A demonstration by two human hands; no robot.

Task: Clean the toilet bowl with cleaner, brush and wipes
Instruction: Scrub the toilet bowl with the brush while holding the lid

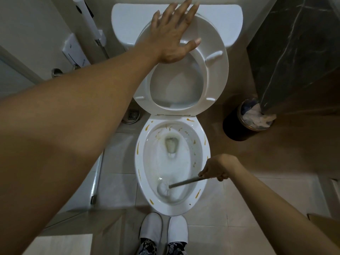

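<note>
White bristles of the toilet brush [165, 190] sit in the toilet bowl [172, 162] at about six o'clock, against the near inner wall. The right hand [219, 167], at four o'clock of the bowl, has its fingers curled tight round the brush's grey handle. The left hand [173, 34], fingers straight and spread, presses flat on the raised seat [213, 74] at twelve o'clock, before the cistern [228, 21]. Yellow-brown streaks dot the rim. A dark waste bin [237, 126] holding white paper stands at two o'clock; white slippers [163, 230] stand at six.
</note>
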